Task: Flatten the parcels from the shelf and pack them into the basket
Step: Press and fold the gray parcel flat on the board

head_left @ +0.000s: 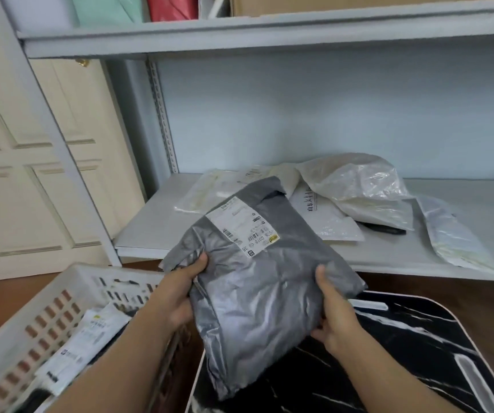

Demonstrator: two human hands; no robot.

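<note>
Both hands, left point(177, 296) and right point(333, 317), gripped the grey parcel point(257, 293) with curled fingers, right of the basket point(16, 332).

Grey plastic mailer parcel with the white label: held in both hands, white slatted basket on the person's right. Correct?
Wrong side. The head view shows the white slatted basket on the person's left; both the left hand and right hand do hold the grey plastic mailer parcel.

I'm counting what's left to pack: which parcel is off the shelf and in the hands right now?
The grey parcel with the white label, gripped by the left hand and right hand. The pale, translucent parcels lie on the shelf.
</note>
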